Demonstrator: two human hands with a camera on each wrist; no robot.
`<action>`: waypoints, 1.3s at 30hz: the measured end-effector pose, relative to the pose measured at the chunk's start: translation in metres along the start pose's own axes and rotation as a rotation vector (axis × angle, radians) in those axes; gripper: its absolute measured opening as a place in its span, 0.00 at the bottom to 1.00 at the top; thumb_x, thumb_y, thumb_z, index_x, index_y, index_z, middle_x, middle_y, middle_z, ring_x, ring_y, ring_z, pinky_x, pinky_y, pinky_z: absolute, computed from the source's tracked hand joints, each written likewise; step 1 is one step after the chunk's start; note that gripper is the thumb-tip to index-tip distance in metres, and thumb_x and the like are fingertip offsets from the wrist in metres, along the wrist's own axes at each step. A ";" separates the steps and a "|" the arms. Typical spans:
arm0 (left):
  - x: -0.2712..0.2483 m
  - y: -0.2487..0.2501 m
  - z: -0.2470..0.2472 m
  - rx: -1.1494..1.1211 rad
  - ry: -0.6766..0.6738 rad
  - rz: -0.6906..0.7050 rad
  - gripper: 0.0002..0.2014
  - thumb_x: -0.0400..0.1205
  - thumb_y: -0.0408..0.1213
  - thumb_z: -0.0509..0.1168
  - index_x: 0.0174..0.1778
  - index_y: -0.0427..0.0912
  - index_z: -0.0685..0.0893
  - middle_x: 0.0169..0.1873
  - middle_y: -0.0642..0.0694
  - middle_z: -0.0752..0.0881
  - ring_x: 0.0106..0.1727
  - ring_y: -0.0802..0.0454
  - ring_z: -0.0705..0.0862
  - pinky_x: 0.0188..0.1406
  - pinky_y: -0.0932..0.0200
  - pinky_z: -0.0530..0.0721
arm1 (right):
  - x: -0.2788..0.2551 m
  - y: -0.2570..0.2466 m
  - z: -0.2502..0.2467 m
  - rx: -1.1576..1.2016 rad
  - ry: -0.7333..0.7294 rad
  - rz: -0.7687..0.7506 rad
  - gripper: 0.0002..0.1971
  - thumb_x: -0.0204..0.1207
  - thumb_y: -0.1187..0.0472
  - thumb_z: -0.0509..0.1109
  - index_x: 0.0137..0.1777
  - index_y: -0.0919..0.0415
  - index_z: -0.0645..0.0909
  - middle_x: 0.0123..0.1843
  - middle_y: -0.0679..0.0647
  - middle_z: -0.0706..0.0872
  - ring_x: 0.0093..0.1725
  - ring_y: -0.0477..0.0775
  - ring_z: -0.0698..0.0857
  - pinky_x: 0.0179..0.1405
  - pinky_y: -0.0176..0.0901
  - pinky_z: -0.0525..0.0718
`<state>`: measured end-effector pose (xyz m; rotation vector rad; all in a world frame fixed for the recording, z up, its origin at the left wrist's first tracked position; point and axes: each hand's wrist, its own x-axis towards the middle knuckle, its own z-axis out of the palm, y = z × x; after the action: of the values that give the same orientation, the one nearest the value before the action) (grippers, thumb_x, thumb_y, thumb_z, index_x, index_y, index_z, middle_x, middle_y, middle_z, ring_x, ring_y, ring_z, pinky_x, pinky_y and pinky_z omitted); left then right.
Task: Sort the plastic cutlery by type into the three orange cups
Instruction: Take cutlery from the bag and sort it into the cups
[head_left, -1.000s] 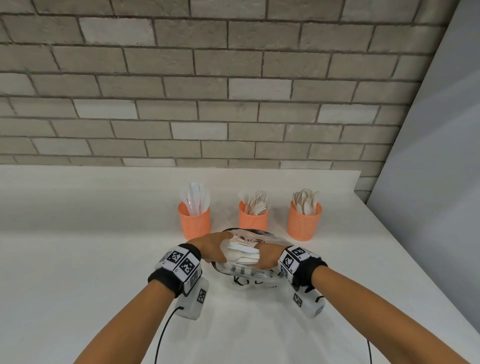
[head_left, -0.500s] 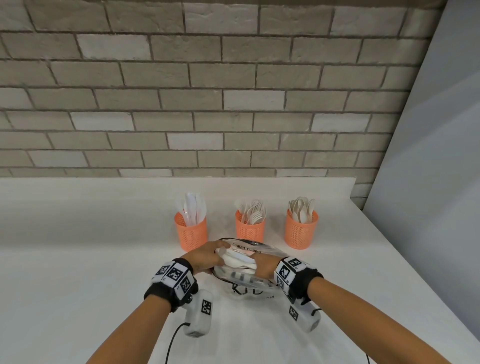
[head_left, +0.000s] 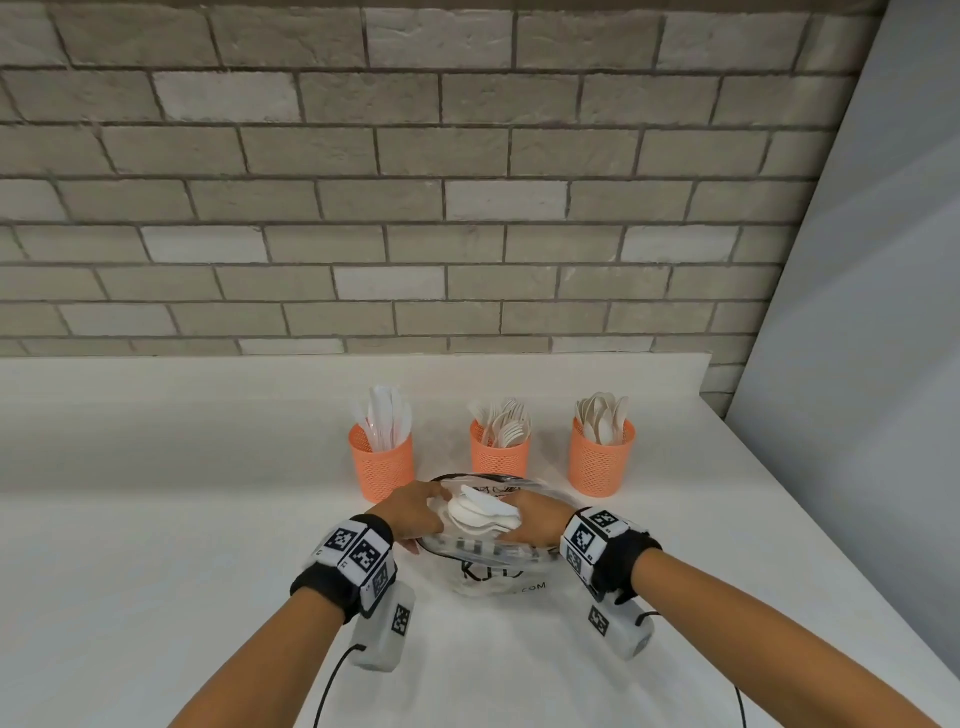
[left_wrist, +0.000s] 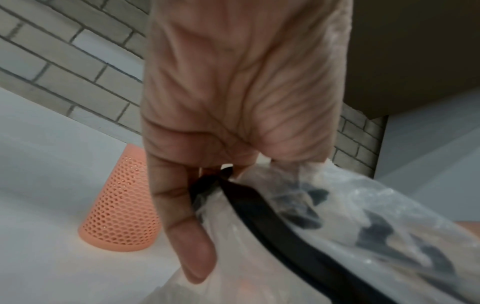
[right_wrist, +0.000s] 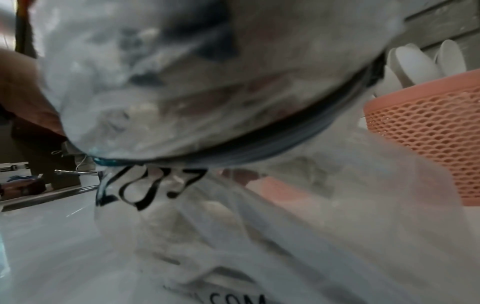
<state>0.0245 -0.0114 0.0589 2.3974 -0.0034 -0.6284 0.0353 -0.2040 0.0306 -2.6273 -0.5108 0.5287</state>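
Observation:
Three orange mesh cups stand in a row: the left cup (head_left: 382, 462) holds knives, the middle cup (head_left: 500, 457) forks, the right cup (head_left: 601, 460) spoons. In front of them lies a clear plastic bag (head_left: 488, 569) with a black zip rim and printed letters. White cutlery (head_left: 483, 514) shows in its mouth. My left hand (head_left: 415, 512) pinches the left end of the zip rim (left_wrist: 226, 185). My right hand (head_left: 535, 525) holds the right side of the mouth, its fingers hidden by plastic. The spoon cup (right_wrist: 428, 133) stands just beyond the bag (right_wrist: 233, 102).
The white counter (head_left: 156, 545) runs to a brick wall (head_left: 415, 208) behind the cups. A grey panel (head_left: 857, 364) closes the right side, close to the counter's right edge. Cables trail from both wrist units towards me.
Both hands keep hold of the bag's mouth and have shifted slightly towards the cups. The white cutlery in the mouth shows more.

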 end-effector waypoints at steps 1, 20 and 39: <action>-0.001 0.001 0.000 0.009 -0.005 -0.001 0.29 0.77 0.26 0.61 0.76 0.47 0.69 0.67 0.38 0.73 0.48 0.46 0.82 0.26 0.68 0.85 | 0.000 0.001 0.000 -0.009 0.005 0.001 0.21 0.75 0.54 0.70 0.66 0.62 0.79 0.60 0.59 0.86 0.57 0.59 0.84 0.58 0.45 0.81; -0.024 0.020 -0.016 -0.044 -0.124 0.010 0.20 0.82 0.38 0.62 0.71 0.52 0.75 0.68 0.50 0.72 0.70 0.46 0.72 0.53 0.54 0.82 | -0.021 -0.023 -0.038 0.849 0.364 -0.183 0.03 0.77 0.64 0.70 0.42 0.58 0.80 0.24 0.49 0.81 0.20 0.41 0.81 0.27 0.34 0.85; -0.024 0.077 0.024 -1.723 -0.336 -0.040 0.30 0.86 0.54 0.47 0.61 0.25 0.73 0.53 0.27 0.81 0.53 0.33 0.81 0.63 0.41 0.78 | -0.026 -0.073 -0.091 1.389 0.926 -0.232 0.05 0.75 0.69 0.71 0.42 0.66 0.77 0.21 0.51 0.78 0.18 0.43 0.77 0.20 0.33 0.79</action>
<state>0.0047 -0.0826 0.0998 0.6291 0.3071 -0.6107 0.0331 -0.1817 0.1479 -1.1956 -0.0386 -0.3605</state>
